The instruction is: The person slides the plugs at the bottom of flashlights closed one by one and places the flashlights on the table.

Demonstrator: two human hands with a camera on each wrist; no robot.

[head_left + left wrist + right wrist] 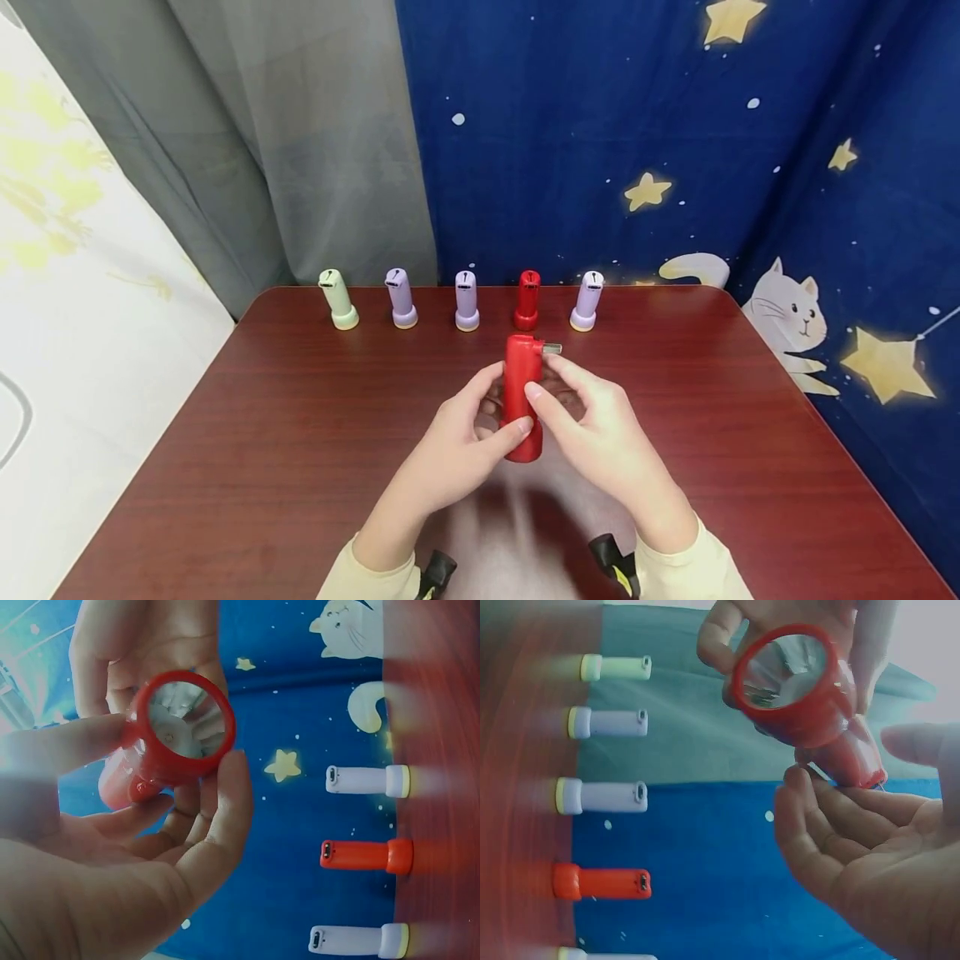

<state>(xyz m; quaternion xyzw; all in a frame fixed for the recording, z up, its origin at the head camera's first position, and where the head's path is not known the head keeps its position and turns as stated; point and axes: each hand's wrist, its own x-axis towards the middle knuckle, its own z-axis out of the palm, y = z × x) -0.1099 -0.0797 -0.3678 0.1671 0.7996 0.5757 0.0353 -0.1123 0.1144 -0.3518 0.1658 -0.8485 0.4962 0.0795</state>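
Note:
A red flashlight [519, 396] is held upright above the table, its round clear lens [187, 720] facing down. A metal plug [552, 348] sticks out sideways near its top. My left hand [463, 446] grips the lower body, thumb across the front and fingers behind. On the other side my right hand [603, 425] has its thumb against the body and its index finger at the plug. In the right wrist view, the right hand's fingertips [796, 778] meet the flashlight beside the plug.
Along the table's far edge stands a row of smaller-looking flashlights, lens ends down: a pale green one [339, 300], a red one [528, 300] and several lilac ones [467, 302]. Behind them hang a grey curtain [330, 142] and a blue star-patterned curtain [540, 167]. The table [262, 433] is reddish wood.

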